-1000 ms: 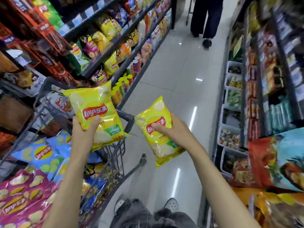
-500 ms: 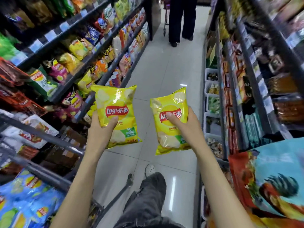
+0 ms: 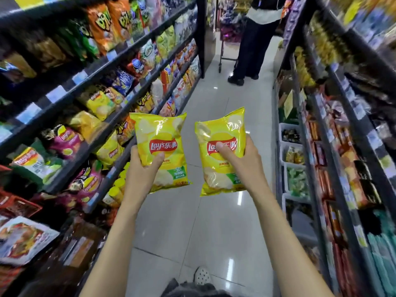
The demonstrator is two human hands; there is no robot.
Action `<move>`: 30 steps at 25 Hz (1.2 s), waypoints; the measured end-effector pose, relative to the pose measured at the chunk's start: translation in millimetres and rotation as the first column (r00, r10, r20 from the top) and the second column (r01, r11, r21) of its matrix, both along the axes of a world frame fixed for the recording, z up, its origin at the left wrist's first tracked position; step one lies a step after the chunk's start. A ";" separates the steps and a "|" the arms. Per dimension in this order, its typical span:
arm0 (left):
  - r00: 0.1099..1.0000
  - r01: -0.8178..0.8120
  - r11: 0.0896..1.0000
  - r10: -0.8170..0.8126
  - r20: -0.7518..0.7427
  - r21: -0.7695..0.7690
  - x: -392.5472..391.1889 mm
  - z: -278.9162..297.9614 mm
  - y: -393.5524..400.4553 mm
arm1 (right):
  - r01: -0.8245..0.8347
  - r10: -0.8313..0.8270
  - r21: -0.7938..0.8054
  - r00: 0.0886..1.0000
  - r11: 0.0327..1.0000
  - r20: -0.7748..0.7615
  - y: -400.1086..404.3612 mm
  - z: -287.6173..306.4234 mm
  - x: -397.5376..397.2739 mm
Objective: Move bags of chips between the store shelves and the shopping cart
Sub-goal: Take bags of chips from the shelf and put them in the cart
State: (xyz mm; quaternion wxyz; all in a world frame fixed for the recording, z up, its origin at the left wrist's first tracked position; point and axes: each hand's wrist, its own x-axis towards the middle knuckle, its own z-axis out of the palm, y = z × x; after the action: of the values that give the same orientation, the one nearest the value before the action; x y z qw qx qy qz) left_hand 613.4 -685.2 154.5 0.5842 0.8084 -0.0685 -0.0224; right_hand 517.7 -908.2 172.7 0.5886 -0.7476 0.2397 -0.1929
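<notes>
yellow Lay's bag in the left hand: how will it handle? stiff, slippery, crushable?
The yellow bag looks puffed with air, so probably light for its size. Its glossy film reflects the lights and may be slippery. The left hand grips only its lower edge, yet it stands upright, so fairly self-supporting; the chips inside likely crush.

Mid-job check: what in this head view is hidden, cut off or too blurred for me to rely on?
- Shopping cart: not in the head view at all.
- Left hand: fingers hidden behind its yellow chip bag; only the thumb shows.
- Right hand: same, behind the second yellow bag.
- Right shelves: goods smeared by motion blur.
- Other shopper: cut off by the top edge.
- Price tags: too small and blurred to read.
</notes>
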 end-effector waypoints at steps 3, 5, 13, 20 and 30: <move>1.000 -0.016 1.000 0.016 0.016 -0.001 63.2 2.9 -11.1 | -0.022 0.020 0.058 0.999 0.998 0.034 -7.3 -1.4 67.4; 0.999 -0.044 0.999 0.044 0.020 -0.021 100.2 4.1 -14.6 | -0.038 0.033 0.083 0.998 0.996 0.059 -13.2 0.3 113.9; 0.952 -0.262 0.965 0.261 0.157 -0.013 267.0 49.8 -10.7 | -0.311 0.276 0.158 0.938 0.937 0.212 -7.8 20.4 350.1; 0.785 -0.506 0.861 0.482 0.389 -0.046 427.7 134.4 -0.8 | -0.570 0.517 0.024 0.761 0.821 0.391 7.0 99.8 566.7; 0.436 -0.678 0.720 0.559 0.705 -0.152 516.6 307.0 78.0 | -0.803 0.661 -0.130 0.373 0.581 0.652 96.7 261.5 719.2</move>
State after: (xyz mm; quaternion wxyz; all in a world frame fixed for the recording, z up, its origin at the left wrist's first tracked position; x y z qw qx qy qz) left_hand 1129.9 -607.3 461.5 0.4128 0.7608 0.0158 0.5006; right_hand 1236.9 -811.6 434.2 0.7296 -0.5937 -0.3156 -0.1251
